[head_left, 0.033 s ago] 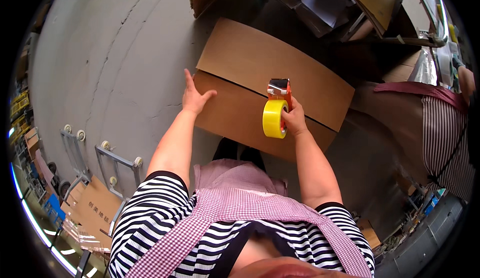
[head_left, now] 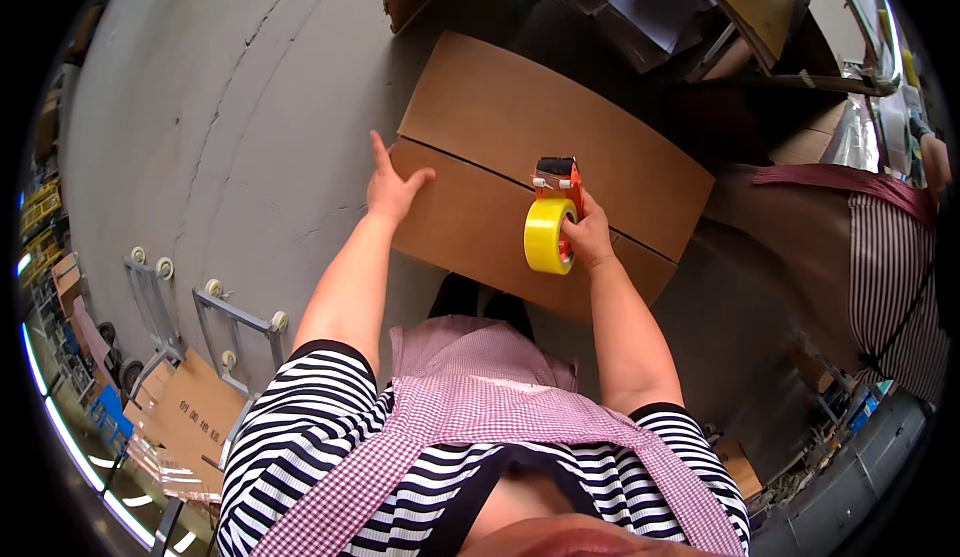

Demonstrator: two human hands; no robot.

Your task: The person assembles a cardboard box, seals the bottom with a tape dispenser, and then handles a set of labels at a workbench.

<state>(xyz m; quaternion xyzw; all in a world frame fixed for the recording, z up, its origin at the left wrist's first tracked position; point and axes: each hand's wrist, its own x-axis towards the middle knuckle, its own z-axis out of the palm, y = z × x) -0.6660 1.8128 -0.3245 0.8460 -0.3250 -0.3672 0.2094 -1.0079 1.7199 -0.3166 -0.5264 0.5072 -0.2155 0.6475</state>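
A grey concrete floor [head_left: 310, 137] spreads under everything, with a thin crack running through its left part. On it, in front of the person, lies a large brown cardboard box [head_left: 510, 147], set at a slant so that its long side falls from upper left to lower right. Its two top flaps are folded down, and a dark seam [head_left: 455, 161] runs between them along that same slant. Beyond the box, loose cardboard and papers [head_left: 650, 7] are piled in shadow. At the far right stands another person in a striped top [head_left: 895, 277], well apart from the box. At the lower left, a grey metal trolley frame [head_left: 240, 317] with pale wheels is near a brown carton [head_left: 195, 407].

Over the middle of the box is an orange-red tape dispenser [head_left: 576, 195] with a black top edge. The right hand [head_left: 592, 235] is closed around it: the dispenser's head rises beyond the fingers, toward the seam, while the hand sits on its right side. Whether the dispenser touches the cardboard cannot be told.

The left hand [head_left: 394, 189] is open and holds nothing, fingers spread at the box's left end, the thumb reaching over the near flap; how firmly it presses does not show. The dispenser lies well to its right.

Smallest is the yellow tape roll [head_left: 544, 237], mounted on the dispenser just left of the right hand, whose thumb reaches to its core.
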